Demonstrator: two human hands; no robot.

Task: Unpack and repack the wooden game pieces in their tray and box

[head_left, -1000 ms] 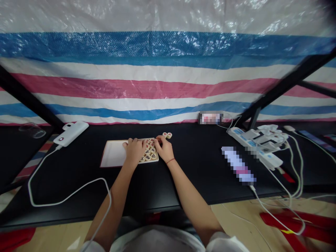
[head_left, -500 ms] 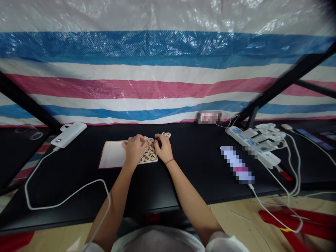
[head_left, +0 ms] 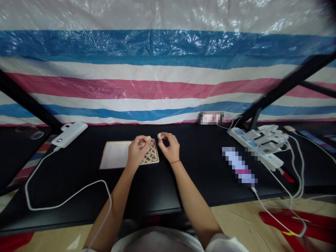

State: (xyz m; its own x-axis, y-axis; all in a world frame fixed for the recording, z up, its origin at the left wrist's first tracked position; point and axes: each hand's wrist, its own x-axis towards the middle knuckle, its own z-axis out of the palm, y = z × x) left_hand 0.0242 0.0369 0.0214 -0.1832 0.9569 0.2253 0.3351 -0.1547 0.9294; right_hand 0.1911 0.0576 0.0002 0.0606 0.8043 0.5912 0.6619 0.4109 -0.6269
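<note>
A shallow white box (head_left: 158, 161) holds several round xiangqi pieces (head_left: 153, 158) with red and black characters. My left hand (head_left: 136, 150) is over the box's left part, its thumb and fingers closed on a xiangqi piece (head_left: 148, 138) at the far edge. My right hand (head_left: 170, 147), with a thin red band at the wrist, is just right of the box. Its thumb and fingers pinch another piece (head_left: 160, 135). A sliver of a further piece shows behind my right knuckles. My left hand hides some of the pieces in the box.
The box lid (head_left: 115, 155) lies left of the box on the black table (head_left: 86, 189). A white power bank (head_left: 69, 134) with a looping cable is at left. A blurred phone (head_left: 238, 164), a power strip (head_left: 252, 145) and cables lie at right. Striped sheeting (head_left: 157, 87) hangs behind.
My right hand has moved slightly right and away from me, from the box's edge onto the loose pieces, and pinches one. My left hand has lifted a piece at the box's far side.
</note>
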